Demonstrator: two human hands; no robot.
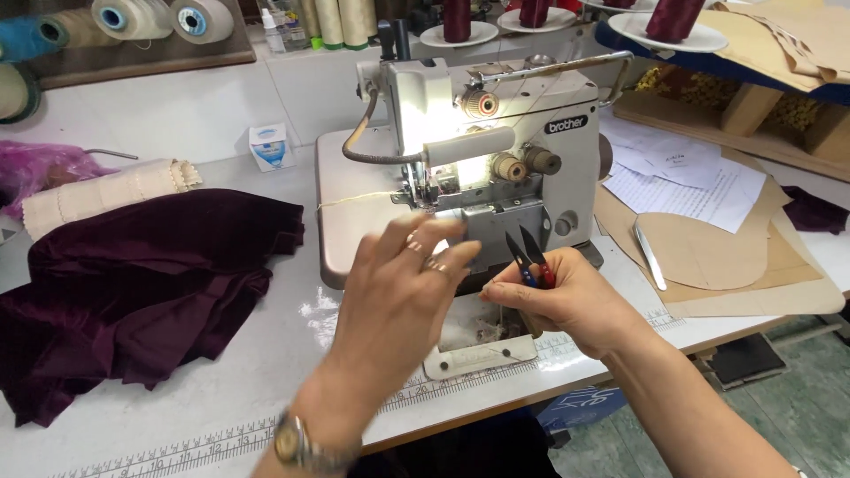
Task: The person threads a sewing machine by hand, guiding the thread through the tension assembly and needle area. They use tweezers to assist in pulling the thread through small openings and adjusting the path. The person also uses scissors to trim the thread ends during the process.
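A grey overlock sewing machine (496,133) stands on the white table (221,389), its lamp lit over the needle area. My left hand (403,292) is raised in front of the machine with fingers spread, rings on two fingers, holding nothing that I can see. A watch sits on that wrist. My right hand (553,296) is closed around small thread snips (529,257), whose dark blades point up toward the machine's front cover. A cream thread (354,200) runs across the machine bed.
Dark burgundy velvet fabric (133,292) lies heaped at the left, with a cream roll (106,195) behind it. Brown paper patterns (708,257), white sheets and a metal tool (649,257) lie at the right. Thread cones (142,18) line the back shelf. A small white box (270,146) stands near the wall.
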